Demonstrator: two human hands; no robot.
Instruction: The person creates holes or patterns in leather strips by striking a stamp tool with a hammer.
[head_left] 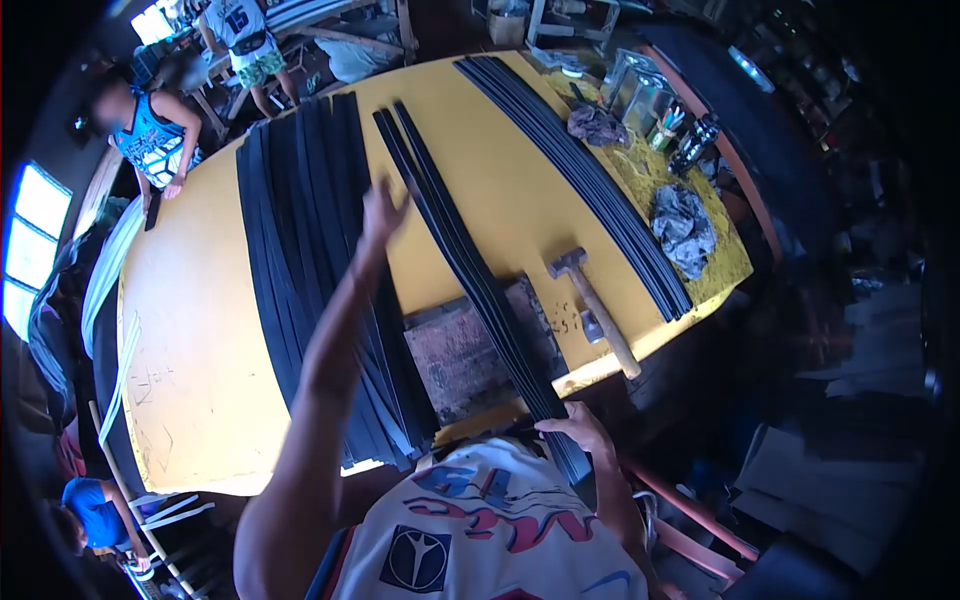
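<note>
Beyond your right hand [590, 432] — its grip closed on their near end — the narrow dark strips [468, 258] cross the table [200, 300]. Your left hand [383, 212], fingers apart, is beside them; one-ended pulling could splay them.

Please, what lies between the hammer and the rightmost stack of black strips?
Between the hammer and the rightmost stack of black strips, the head view shows only bare yellow tabletop.

White jersey [470, 540] with blue and red lettering, dark square emblem, seemingly sleeveless.
</note>
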